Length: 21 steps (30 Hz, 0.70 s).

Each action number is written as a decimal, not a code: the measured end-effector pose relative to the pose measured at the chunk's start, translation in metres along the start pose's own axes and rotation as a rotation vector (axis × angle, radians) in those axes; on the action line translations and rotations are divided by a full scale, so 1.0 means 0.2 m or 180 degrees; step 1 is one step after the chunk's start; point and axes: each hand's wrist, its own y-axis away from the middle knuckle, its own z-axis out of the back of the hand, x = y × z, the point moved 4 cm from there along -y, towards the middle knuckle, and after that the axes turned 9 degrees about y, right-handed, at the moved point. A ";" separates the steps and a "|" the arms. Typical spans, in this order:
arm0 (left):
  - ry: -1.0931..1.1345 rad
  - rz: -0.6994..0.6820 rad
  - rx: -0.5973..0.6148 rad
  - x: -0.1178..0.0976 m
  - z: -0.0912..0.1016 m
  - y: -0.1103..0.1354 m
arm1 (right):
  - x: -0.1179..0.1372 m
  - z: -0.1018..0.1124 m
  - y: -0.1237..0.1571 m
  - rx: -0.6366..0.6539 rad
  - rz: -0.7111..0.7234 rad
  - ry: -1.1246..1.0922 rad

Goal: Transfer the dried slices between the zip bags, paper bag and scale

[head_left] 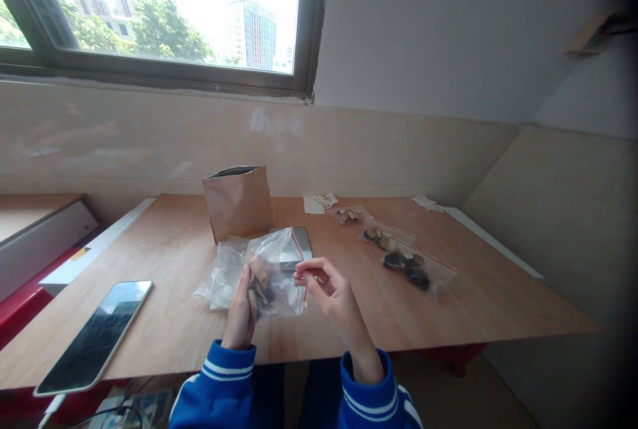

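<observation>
From here I see my left grip (240,309) closed around the lower part of a clear zip bag (279,283), with dark and tan dried slices (260,288) bunched inside, right against the grip. My right grip (331,299) is half curled, its fingertips (302,275) just at the bag's red-lined edge; I cannot tell whether they have hold of it. Behind and beneath the bag lie a second clear plastic bag (224,276) and a flat grey device (299,246), in front of an upright brown paper bag (238,203). Three more zip bags (393,250) of slices sit to the right on the wooden tabletop (164,323), and a smartphone (94,336) lies at left.
</observation>
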 end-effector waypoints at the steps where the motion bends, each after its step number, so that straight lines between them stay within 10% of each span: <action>1: -0.0031 -0.0059 0.0022 0.00 0.00 0.00 | 0.01 -0.01 0.00 0.0107 0.0013 0.0043; 21: -0.0951 -0.0211 0.0350 0.03 0.05 -0.04 | -0.16 -0.10 -0.04 0.0319 -0.0090 0.0826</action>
